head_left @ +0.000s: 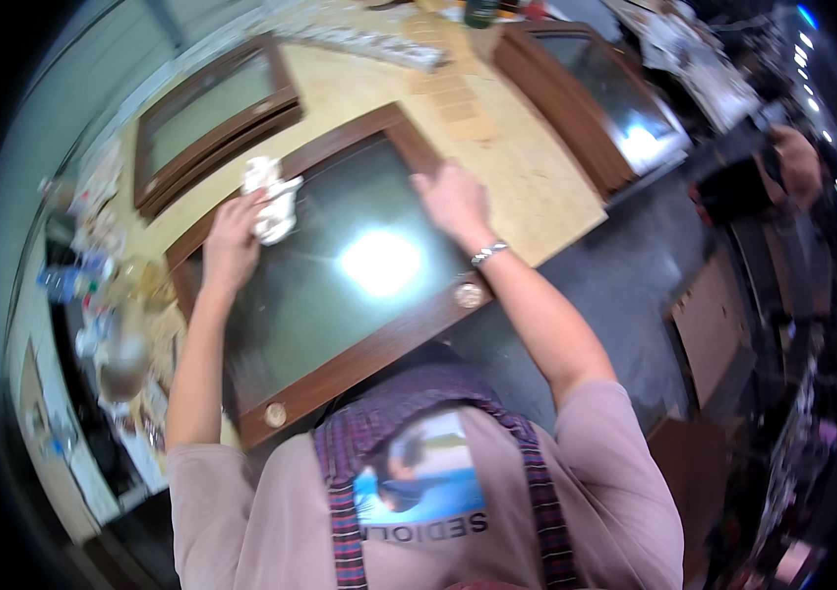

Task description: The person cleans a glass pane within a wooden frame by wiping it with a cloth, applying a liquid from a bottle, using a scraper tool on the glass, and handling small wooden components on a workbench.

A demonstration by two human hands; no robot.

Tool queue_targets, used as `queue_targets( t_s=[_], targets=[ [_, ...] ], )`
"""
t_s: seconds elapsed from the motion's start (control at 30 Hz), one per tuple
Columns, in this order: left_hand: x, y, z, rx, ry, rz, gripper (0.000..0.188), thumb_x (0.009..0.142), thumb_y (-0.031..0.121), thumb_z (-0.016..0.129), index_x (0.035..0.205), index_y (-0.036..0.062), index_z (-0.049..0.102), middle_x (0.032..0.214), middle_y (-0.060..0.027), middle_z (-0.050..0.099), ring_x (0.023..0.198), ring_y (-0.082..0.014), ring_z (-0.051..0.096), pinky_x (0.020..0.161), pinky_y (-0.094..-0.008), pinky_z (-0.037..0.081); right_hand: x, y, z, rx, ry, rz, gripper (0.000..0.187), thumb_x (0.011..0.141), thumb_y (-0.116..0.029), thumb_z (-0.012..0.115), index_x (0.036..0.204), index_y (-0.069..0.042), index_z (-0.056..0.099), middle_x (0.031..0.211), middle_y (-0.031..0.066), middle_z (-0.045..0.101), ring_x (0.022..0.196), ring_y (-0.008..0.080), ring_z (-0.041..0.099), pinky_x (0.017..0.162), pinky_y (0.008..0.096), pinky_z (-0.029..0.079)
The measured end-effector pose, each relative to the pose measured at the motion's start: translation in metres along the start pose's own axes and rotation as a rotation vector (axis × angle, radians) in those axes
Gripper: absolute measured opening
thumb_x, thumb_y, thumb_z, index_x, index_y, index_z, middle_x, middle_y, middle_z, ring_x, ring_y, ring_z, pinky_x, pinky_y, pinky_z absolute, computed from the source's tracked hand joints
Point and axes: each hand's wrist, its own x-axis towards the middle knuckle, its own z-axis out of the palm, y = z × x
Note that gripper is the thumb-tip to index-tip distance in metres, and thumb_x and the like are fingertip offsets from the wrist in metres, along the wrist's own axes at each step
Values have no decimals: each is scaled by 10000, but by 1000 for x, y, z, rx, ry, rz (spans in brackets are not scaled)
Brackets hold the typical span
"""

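Observation:
A brown wooden-framed glass door [369,356] lies flat in front of me, its pane reflecting a bright lamp. Two round pale fittings [275,414] sit on the near rail. My left hand [232,238] is closed on a crumpled white cloth [276,202] at the door's left side, where the cloth rests against the glass and frame. Over the right side of the frame, my right hand [453,205] grips the wood, thumb toward the pane; its fingertips are partly hidden.
Similar glazed doors are stacked at the back left [148,187] and back right [551,108] of the pale worktable [546,216]. Brown cardboard [453,103] lies between them. Bottles [64,283] and clutter crowd the left. Another person's hand [797,167] shows far right.

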Motion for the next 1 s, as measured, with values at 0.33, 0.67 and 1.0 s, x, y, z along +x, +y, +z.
queue_targets(
  t_s=[0.33, 0.67, 1.0],
  targets=[
    [-59, -45, -28, -52, 142, -135, 201, 811, 120, 693, 999, 61, 734, 1042, -134, 694, 947, -297, 655, 881, -371, 499, -4, -11, -2, -105, 1, 21, 524, 906, -408, 631, 1077, 84, 579, 977, 307, 675, 951, 442, 664, 855, 489, 522],
    [-65, 116, -13, -241, 29, -20, 181, 770, -3, 569, 902, 1, 692, 977, -149, 678, 966, -312, 619, 955, -401, 471, -1, -6, 8, -127, 53, -25, 530, 904, -426, 627, 1049, 82, 587, 927, 312, 676, 917, 464, 657, 831, 506, 512],
    [-89, 110, -12, -355, 9, -380, 225, 784, -44, 526, 995, -7, 592, 967, -224, 623, 913, -367, 636, 808, -462, 523, 1, -11, 7, -127, 46, -47, 537, 903, -437, 610, 1022, 87, 592, 906, 317, 674, 910, 470, 655, 818, 517, 511]
  ],
)
